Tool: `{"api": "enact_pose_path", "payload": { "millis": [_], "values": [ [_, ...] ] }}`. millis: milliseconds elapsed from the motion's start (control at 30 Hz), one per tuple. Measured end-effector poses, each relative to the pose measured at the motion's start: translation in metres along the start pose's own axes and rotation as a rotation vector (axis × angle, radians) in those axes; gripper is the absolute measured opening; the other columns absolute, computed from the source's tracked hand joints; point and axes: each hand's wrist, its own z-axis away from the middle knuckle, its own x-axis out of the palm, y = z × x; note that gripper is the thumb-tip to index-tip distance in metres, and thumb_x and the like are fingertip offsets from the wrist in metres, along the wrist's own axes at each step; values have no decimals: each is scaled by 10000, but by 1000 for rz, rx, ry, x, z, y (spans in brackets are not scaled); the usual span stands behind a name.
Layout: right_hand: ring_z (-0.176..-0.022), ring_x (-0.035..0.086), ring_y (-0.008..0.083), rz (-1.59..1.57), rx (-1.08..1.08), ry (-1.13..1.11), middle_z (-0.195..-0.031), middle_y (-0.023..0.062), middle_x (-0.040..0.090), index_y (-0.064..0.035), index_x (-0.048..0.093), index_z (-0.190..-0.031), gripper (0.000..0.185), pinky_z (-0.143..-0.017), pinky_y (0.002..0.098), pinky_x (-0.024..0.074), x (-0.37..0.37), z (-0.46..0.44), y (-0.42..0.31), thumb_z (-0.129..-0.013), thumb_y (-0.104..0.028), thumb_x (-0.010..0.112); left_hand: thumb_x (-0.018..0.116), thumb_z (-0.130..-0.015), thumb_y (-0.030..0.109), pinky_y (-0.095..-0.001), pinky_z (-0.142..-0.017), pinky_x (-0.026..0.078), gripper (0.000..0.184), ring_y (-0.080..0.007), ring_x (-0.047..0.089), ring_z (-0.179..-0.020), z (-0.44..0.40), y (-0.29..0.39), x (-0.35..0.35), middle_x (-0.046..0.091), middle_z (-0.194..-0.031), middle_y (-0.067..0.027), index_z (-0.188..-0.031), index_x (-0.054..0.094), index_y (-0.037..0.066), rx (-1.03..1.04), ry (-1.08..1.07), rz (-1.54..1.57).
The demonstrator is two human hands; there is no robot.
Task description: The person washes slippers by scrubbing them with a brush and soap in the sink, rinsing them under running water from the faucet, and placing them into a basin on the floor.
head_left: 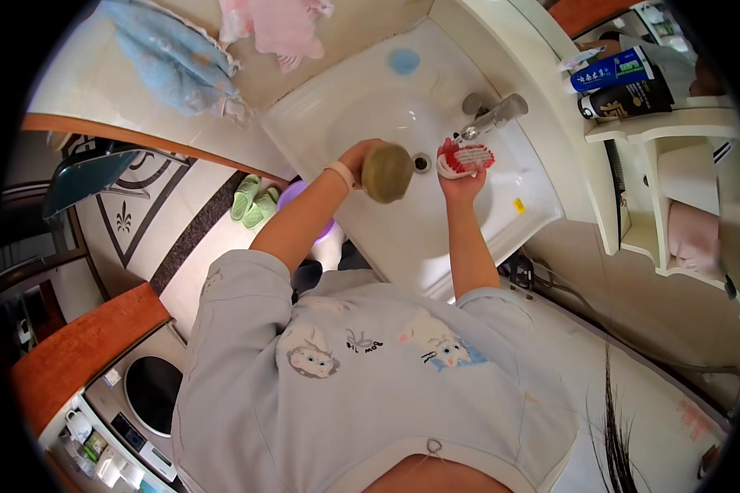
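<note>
Over the white sink (366, 115), my left hand (358, 160) grips a round olive-brown object (387, 172), blurred, perhaps a cup or bowl; its fingers are mostly behind it. My right hand (462, 182) holds a red and white brush (472, 157), bristles facing up, just below the metal faucet (501, 115). The two hands are apart, on either side of the drain (421, 163). A light blue round spot (404, 61) lies near the sink's back corner, and a small yellow piece (519, 206) is at its right side.
Blue and black tubes (612, 72) lie on the shelf at the upper right. A blue towel (173, 62) and a pink cloth (275, 29) hang at the upper left. Green slippers (255, 204) and a purple basin (292, 197) are on the floor. Cables (551, 283) run right of the sink.
</note>
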Motion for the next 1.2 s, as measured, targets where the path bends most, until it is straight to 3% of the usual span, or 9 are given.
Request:
{"api": "enact_pose_path", "payload": {
  "millis": [100,133,233,367,533,700,767,1100,1200],
  "values": [
    [-1083,453,365,-3,25,-48,-1160,196,481,-44,414,-1186,508,-970,498,315,0,1,-4,-764,-326,420,541,-796,242,-350,-716,489,236,-183,591,-840,16,-14,-26,612,-938,-63,-950,571,66,-199,-77,767],
    [-1083,453,365,4,28,-44,-1160,196,481,-44,414,-1186,508,-970,498,315,-2,1,-6,-764,-326,420,531,-827,234,-345,-797,460,246,-174,575,-902,17,-21,-29,610,-957,-56,-983,569,49,86,-65,578],
    [-1076,459,360,166,64,-165,-1156,193,489,-62,412,-1200,507,-949,510,334,-4,2,-17,-759,-310,447,466,-881,248,-357,-906,403,320,-196,514,-1047,63,-3,-45,553,-1141,-73,-1108,514,28,57,-146,595],
    [-1138,431,342,740,-48,-54,-1217,152,471,-79,374,-1259,541,-885,526,393,25,17,-39,-756,-258,464,587,-809,234,-265,-811,423,332,-123,556,-898,165,20,-70,606,-958,-47,-1040,562,-3,372,85,-80],
    [-1046,501,285,910,-92,-253,-1138,138,506,-26,362,-1249,547,-843,422,445,89,36,-57,-738,-174,491,608,-727,136,-233,-779,423,379,-106,569,-865,252,13,-126,621,-955,-44,-1069,561,-19,128,190,-545],
    [-973,527,261,1080,-245,-116,-1087,155,532,-25,390,-1222,515,-814,414,452,109,19,-60,-738,-161,503,669,-699,294,-329,-787,455,501,-247,579,-891,195,-106,-258,601,-978,-129,-1073,536,-12,4,408,-1365],
    [-952,533,255,1144,-319,-53,-1079,156,537,-28,396,-1217,512,-805,413,456,115,19,-50,-734,-159,505,640,-721,333,-377,-827,439,553,-322,532,-1012,178,-85,-214,562,-1066,-186,-1134,491,-3,-266,369,-1539],
    [-1045,501,295,1141,-249,-77,-1159,198,489,-47,318,-1288,582,-807,441,459,129,34,-46,-760,-206,504,582,-755,268,-387,-895,402,449,-323,505,-1059,85,-162,-284,516,-1152,-198,-1119,514,14,-460,486,-1291],
    [-1034,503,293,1188,-226,-37,-1164,184,490,-46,312,-1291,587,-808,439,459,128,33,-50,-758,-197,507,586,-748,300,-362,-845,431,339,-319,546,-974,75,-223,-328,582,-1043,-163,-966,613,42,-49,368,-1305]
  ]
}}
